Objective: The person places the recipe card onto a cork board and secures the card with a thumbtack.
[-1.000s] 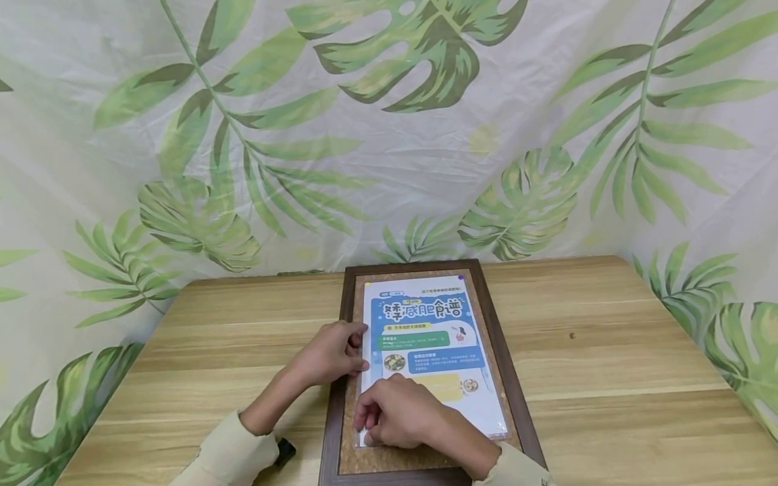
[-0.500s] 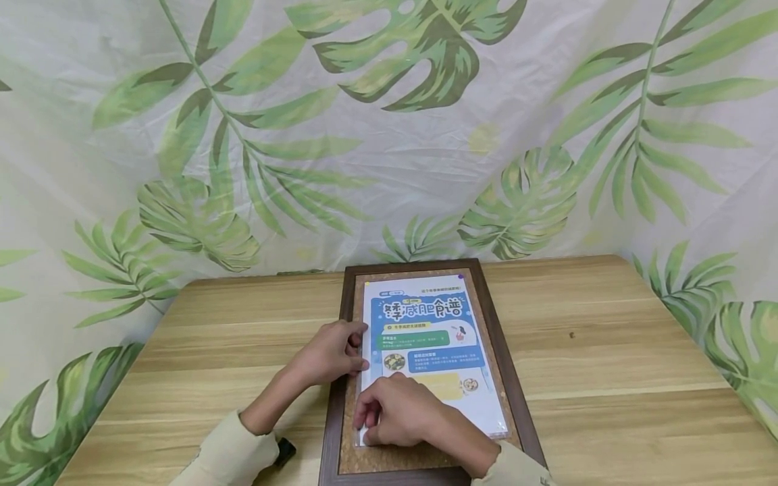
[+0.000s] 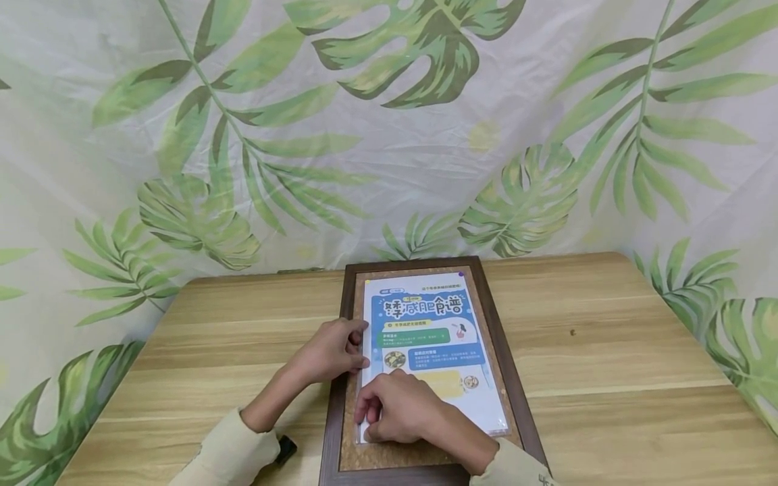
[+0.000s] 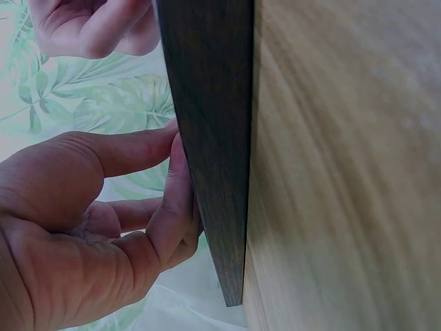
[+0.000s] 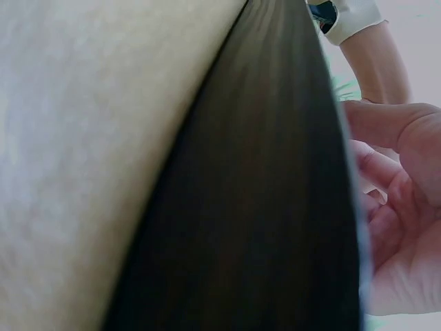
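Note:
A printed sheet [image 3: 434, 413] in a clear sleeve lies on a cork board [image 3: 389, 460] with a dark wooden frame [image 3: 495, 337]. A yellow pushpin [image 3: 367, 282] marks its upper left corner, a purple pushpin [image 3: 462, 274] its upper right. My left hand [image 3: 328, 352] touches the sheet's left edge, thumb and forefinger tips apart. Over the lower left corner, my right hand [image 3: 404, 408] rests with bent fingers, thumb and forefinger tips down at the edge. Whatever lies under those tips is hidden. Both wrist views show the hands partly behind the frame's side.
The board lies on a wood-grain table [image 3: 608, 351]. A small black object [image 3: 286, 450] sits beside the left sleeve. Behind the table hangs a leaf-patterned curtain [image 3: 395, 169], close to the board's far edge.

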`<action>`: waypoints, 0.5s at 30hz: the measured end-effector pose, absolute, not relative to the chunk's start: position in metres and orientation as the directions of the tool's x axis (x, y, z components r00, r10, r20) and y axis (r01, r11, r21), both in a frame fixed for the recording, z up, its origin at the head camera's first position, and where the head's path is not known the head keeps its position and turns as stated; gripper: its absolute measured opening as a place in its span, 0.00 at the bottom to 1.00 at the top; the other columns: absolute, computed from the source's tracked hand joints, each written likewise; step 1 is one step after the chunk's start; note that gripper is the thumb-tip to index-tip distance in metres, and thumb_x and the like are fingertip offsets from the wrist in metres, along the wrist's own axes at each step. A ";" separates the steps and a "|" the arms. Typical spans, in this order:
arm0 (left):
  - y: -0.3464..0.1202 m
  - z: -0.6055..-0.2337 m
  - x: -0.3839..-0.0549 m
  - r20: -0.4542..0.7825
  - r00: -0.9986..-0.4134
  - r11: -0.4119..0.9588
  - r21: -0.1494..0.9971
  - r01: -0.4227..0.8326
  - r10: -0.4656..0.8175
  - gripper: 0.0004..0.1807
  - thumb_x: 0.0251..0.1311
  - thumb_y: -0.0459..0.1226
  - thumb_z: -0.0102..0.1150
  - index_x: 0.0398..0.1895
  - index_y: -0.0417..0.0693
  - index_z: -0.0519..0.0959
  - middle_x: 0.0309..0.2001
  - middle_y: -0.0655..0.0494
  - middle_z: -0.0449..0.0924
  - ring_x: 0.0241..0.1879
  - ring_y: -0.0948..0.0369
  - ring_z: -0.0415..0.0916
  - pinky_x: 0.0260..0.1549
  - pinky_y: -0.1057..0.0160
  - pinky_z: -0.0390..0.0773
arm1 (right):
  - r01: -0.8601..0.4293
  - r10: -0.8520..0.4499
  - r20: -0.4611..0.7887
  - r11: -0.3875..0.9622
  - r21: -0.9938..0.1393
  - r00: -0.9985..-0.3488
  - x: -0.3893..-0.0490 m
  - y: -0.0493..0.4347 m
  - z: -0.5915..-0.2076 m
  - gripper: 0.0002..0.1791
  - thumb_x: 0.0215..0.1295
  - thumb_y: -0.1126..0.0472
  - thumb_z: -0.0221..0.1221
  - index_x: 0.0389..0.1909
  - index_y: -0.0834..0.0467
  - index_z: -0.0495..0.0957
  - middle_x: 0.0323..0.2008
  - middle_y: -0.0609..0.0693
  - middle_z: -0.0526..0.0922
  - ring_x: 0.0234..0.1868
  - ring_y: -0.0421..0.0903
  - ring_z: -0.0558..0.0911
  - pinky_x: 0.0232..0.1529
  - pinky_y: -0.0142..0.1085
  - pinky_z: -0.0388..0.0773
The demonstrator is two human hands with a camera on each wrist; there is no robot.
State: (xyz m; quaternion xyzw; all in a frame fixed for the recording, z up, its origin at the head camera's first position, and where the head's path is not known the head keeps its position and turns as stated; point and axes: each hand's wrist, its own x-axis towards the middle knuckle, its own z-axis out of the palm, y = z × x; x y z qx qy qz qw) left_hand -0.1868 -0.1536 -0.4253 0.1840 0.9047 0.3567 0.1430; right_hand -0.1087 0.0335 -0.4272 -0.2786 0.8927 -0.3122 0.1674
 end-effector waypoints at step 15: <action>-0.152 -0.425 -0.189 -0.128 -0.896 0.697 0.678 0.234 0.425 0.34 0.59 0.25 0.75 0.69 0.25 0.75 0.44 0.43 0.81 0.27 0.66 0.84 0.29 0.68 0.83 | -0.356 -0.531 -0.130 0.709 -0.609 -0.837 -0.105 0.030 -0.426 0.14 0.48 0.62 0.79 0.25 0.39 0.86 0.22 0.30 0.76 0.26 0.30 0.73 0.27 0.29 0.72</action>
